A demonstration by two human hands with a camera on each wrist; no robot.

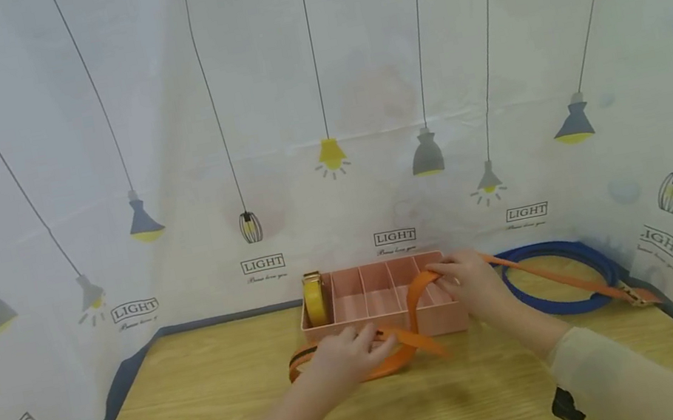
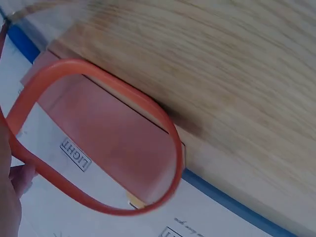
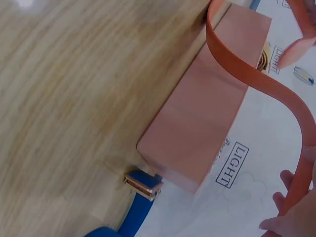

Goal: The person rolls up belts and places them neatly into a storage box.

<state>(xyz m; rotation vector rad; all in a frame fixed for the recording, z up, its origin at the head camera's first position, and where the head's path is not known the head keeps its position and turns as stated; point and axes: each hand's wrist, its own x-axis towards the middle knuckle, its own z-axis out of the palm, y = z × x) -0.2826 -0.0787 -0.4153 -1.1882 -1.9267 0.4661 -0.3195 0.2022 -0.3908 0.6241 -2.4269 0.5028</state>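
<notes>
An orange strap runs in loops between both hands, in front of a pink divided box. The left hand grips it low in front of the box; in the left wrist view the fingers lie against the strap. The right hand pinches the strap higher, over the box's right end, and the right wrist view shows its fingers curled round the strap. From there the strap stretches right to a metal buckle.
A rolled yellow strap stands in the box's left compartment. Behind the orange strap, a coiled blue belt lies at the right. A black object is near the right sleeve. A lamp-printed curtain borders the wooden table.
</notes>
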